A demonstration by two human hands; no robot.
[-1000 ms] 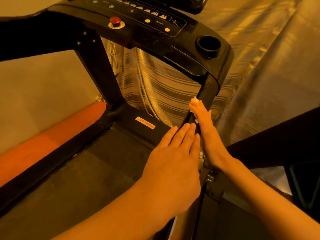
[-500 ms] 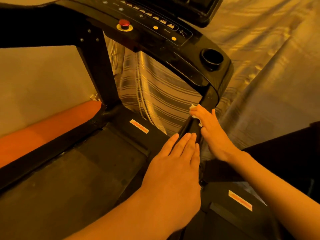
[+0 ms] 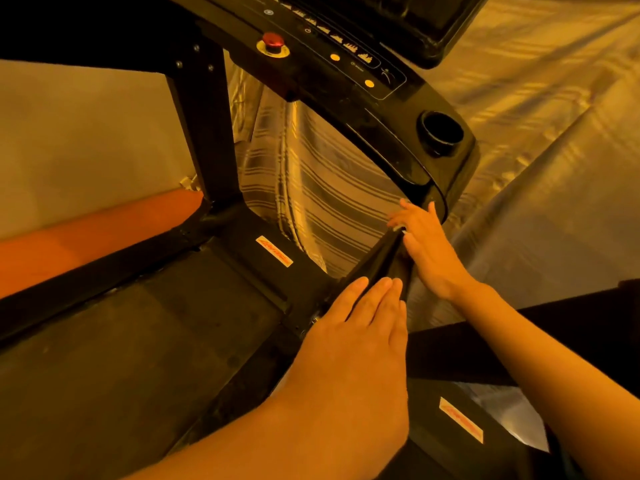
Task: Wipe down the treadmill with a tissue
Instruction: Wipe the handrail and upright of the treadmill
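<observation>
Tissue (image 3: 397, 226): only a thin pale sliver shows, pinned against the right upright (image 3: 375, 263) of the treadmill (image 3: 156, 341) under the fingers of the right hand (image 3: 429, 251). Half a second earlier a white tuft stood clear of the fingertips. That tuft is now almost wholly covered. The right hand has moved a little up the upright, closer to the console (image 3: 329, 84), and its fingers are spread wider than before. The left hand (image 3: 356, 344) has kept its place at the foot of the upright.

Materials: the right upright is a smooth, glossy black bar with flat faces (one edge catches a highlight). The running belt (image 3: 121, 358), left of the upright, is matte, dark and finely grained. The console above the upright is curved, glossy black plastic. It has a round recessed cup holder (image 3: 440, 132) just above the upright's top and a domed red button (image 3: 272, 41) farther left. Behind the upright hangs shiny striped fabric (image 3: 329, 188) in soft folds.

Hands: the right hand lies across the upright, fingers bent over the tissue and holding it to the bar. The left hand is flat, fingers straight and together, with the fingertips resting on the upright's lower end. It holds nothing.
</observation>
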